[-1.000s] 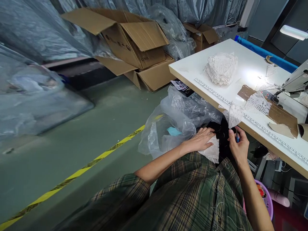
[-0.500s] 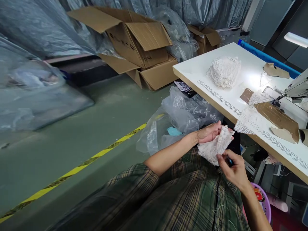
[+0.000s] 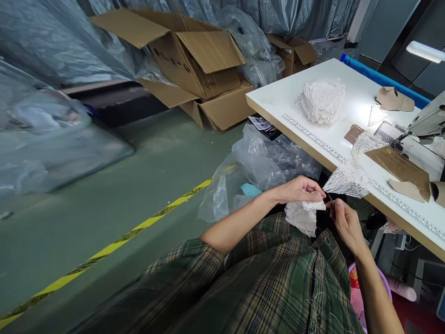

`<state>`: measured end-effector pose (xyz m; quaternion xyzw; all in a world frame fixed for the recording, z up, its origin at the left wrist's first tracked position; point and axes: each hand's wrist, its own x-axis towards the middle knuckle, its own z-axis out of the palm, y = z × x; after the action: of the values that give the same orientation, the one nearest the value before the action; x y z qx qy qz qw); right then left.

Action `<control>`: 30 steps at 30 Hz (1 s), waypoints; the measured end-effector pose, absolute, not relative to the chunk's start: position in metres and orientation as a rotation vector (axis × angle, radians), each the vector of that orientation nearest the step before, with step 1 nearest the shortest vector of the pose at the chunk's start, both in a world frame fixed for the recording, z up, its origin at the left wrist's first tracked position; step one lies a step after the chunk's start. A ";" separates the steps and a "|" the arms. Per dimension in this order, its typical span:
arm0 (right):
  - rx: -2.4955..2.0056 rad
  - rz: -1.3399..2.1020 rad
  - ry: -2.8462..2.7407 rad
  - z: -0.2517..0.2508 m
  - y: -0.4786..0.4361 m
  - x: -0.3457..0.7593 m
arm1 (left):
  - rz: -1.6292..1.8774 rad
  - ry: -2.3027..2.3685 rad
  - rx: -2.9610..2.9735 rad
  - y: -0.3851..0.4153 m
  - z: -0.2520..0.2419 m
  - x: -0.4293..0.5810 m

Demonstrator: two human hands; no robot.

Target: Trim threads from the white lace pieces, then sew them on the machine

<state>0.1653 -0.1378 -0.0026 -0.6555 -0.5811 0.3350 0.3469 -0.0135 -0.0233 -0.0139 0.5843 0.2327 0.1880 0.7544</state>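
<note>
White lace fabric point(image 3: 301, 219) hangs from my left hand point(image 3: 298, 189), whose fingers pinch its upper edge over my lap. My right hand point(image 3: 345, 221) is closed around small dark thread snips point(image 3: 331, 200), mostly hidden by the fingers. Their thin tips point up beside the lace edge, close to my left fingertips. Just beyond both hands, another lace piece point(image 3: 347, 178) drapes over the front edge of the white sewing table point(image 3: 278, 95). It runs back toward the sewing machine point(image 3: 429, 120).
A pile of white lace point(image 3: 321, 101) sits on the table, with brown card pieces point(image 3: 399, 169) near the machine. Clear plastic bags point(image 3: 264, 155) lie below the table edge. Open cardboard boxes point(image 3: 194, 65) stand on the floor behind. A pink basket point(image 3: 382, 283) is beside my right forearm.
My right hand has moved up from the lower lace edge, bringing the snips to the top edge. My left hand has turned over, now pinching the folded lace. The draped lace has spread wider.
</note>
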 end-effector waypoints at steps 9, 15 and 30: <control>-1.657 0.848 -1.668 0.001 -0.114 0.157 | 0.402 0.555 1.394 -0.024 -0.004 -0.018; -1.654 0.855 -1.553 -0.008 -0.113 0.154 | 0.433 0.572 1.395 -0.026 -0.003 -0.020; -1.540 0.900 -1.332 -0.010 -0.131 0.152 | 0.529 0.631 1.096 -0.033 -0.009 -0.015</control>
<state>0.1516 -0.1310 -0.0096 -0.6204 -0.5369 0.3625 0.4420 -0.0146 -0.0334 -0.0087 0.5062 0.2913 0.2444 0.7741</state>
